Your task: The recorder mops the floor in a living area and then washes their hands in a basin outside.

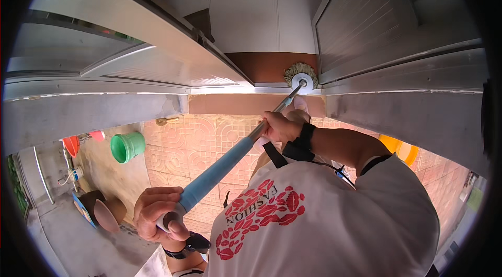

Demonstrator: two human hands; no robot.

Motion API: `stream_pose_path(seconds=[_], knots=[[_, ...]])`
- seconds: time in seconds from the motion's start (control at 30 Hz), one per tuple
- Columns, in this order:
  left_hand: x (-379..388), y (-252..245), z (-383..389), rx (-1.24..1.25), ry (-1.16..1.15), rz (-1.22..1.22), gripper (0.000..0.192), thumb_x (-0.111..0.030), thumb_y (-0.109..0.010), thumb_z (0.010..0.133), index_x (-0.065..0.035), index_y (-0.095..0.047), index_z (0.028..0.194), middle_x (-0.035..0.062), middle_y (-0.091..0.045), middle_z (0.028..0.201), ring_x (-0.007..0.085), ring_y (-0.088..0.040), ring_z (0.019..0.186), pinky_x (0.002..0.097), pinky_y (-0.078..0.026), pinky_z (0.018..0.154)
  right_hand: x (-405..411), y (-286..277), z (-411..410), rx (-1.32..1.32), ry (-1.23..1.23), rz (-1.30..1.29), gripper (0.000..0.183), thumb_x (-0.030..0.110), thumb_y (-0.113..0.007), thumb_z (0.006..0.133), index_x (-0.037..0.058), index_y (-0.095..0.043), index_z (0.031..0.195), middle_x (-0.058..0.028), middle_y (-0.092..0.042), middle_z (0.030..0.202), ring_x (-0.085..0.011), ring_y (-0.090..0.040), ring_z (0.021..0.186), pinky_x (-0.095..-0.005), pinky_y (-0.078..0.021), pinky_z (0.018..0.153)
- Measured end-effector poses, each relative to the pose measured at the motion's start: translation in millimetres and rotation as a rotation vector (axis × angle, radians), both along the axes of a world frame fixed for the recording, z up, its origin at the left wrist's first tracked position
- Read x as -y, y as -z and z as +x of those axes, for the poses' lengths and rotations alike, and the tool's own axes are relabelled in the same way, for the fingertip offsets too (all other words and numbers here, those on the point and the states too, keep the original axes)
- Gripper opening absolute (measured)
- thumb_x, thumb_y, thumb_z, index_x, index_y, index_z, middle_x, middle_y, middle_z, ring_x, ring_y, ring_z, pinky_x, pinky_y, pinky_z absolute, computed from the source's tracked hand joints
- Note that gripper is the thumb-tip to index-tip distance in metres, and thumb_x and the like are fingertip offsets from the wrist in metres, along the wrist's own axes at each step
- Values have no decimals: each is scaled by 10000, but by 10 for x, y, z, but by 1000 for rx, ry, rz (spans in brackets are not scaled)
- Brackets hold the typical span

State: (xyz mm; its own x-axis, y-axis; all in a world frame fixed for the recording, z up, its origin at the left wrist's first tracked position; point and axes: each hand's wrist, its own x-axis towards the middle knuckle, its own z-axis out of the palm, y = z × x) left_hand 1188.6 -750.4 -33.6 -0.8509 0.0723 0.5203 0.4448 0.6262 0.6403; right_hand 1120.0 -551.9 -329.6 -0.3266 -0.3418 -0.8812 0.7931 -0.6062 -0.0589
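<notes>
A round-headed mop runs diagonally across the head view. My left hand grips the top end of its blue-sleeved handle, thumb near the end cap. Farther down, my right hand is wrapped around the bare metal pole. At the far end, the mop head, with a pale disc and stringy fringe, rests at the right end of the doorway, over the brown threshold strip and the metal door track. Black straps with devices circle both my wrists.
A metal-framed door panel stands at the left and another panel at the right. Pale floor tiles lie beyond the threshold. A green bucket and an orange container are at the left; a yellow basin is at the right.
</notes>
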Motion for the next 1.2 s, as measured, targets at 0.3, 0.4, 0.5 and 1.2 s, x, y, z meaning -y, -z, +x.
stream_pose_path(seconds=[0.3, 0.4, 0.5, 1.2], knots=[[595, -265, 736, -111, -128, -126, 393, -401, -501, 813, -12, -536, 766, 90, -536, 625, 227, -558, 521, 285, -461, 465, 1087, -113, 385, -89, -184, -106, 55, 67, -415, 785, 63, -380, 827, -64, -487, 724, -162, -503, 627, -289, -426, 540], [688, -394, 839, -155, -91, -162, 400, -404, -475, 816, -10, -539, 788, 89, -532, 637, 222, -554, 543, 282, -451, 464, 1278, -217, 508, -131, -125, -163, 54, 72, -432, 789, 54, -383, 804, -68, -469, 686, -170, -499, 616, -295, -427, 540], [665, -396, 853, -151, -96, -119, 434, -438, -466, 821, -11, -530, 780, 83, -520, 636, 216, -553, 571, 276, -446, 475, 1232, -264, 565, -159, -65, -181, 63, 63, -443, 783, 66, -383, 804, -63, -461, 695, -163, -493, 615, -294, -437, 553], [-38, -172, 658, -13, -66, -50, 355, -364, -560, 798, -20, -538, 713, 86, -576, 631, 194, -565, 592, 278, -441, 560, 251, 51, 576, -89, 21, -36, 59, 113, -437, 814, 114, -378, 812, -11, -393, 655, -105, -398, 492, -241, -398, 427]])
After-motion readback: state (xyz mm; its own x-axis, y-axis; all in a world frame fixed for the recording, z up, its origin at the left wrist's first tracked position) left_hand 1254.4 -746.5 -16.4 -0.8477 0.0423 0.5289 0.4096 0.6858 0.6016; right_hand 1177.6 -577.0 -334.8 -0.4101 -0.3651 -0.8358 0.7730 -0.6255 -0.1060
